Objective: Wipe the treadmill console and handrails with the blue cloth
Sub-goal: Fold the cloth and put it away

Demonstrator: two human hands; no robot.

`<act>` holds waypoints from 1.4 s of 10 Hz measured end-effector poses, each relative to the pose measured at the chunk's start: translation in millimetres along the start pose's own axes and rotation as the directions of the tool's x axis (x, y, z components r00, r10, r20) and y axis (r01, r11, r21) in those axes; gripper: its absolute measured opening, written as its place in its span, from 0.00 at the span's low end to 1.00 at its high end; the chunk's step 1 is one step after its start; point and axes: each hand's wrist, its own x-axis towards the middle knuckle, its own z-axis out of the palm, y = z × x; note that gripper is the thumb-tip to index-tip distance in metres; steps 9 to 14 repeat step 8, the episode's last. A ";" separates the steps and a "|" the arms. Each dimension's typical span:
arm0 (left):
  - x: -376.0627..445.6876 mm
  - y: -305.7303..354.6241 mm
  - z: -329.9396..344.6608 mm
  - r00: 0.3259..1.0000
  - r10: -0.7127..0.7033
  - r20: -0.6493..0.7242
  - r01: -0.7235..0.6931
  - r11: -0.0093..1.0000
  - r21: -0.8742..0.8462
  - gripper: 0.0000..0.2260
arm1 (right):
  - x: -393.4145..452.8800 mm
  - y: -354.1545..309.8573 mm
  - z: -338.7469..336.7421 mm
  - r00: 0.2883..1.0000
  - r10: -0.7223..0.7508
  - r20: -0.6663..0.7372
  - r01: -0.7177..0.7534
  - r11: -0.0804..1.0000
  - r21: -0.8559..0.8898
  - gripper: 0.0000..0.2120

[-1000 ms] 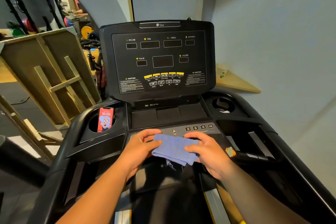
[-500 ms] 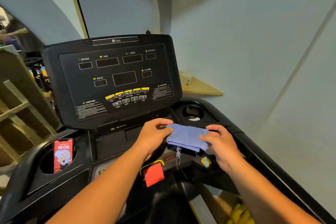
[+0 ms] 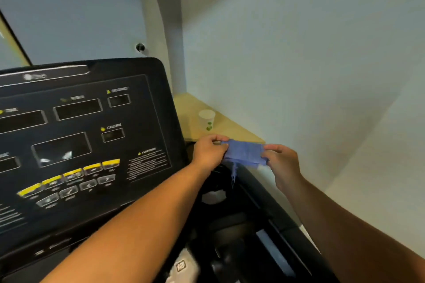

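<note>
Now | left hand (image 3: 208,153), right hand (image 3: 281,159) pinch blue cloth (image 3: 245,153) | cup holder (image 3: 212,193): maybe white scrap

A wooden shelf (image 3: 232,132) sits in the corner against the pale wall (image 3: 299,53). A white paper cup (image 3: 206,119) with green dots stands upright on the shelf. Well above the shelf, a small dark knob (image 3: 140,47) sticks out of the wall.

Single head view, close, down-right over console (image 3: 80,145).
</note>
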 end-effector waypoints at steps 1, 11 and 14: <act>49.0 -1.0 25.6 0.998 -0.061 -0.023 0.062 0.997 0.038 0.09 | 53.1 2.5 17.1 0.998 -0.059 -0.020 0.057 0.996 -0.066 0.11; 160.4 -41.3 80.0 0.982 -0.027 0.186 -0.086 0.816 0.572 0.20 | 158.9 46.8 74.3 0.958 -0.196 0.209 0.257 0.911 -0.322 0.07; 160.4 -41.3 80.0 0.982 -0.027 0.186 -0.086 0.816 0.572 0.20 | 158.9 46.8 74.3 0.958 -0.196 0.209 0.257 0.911 -0.322 0.07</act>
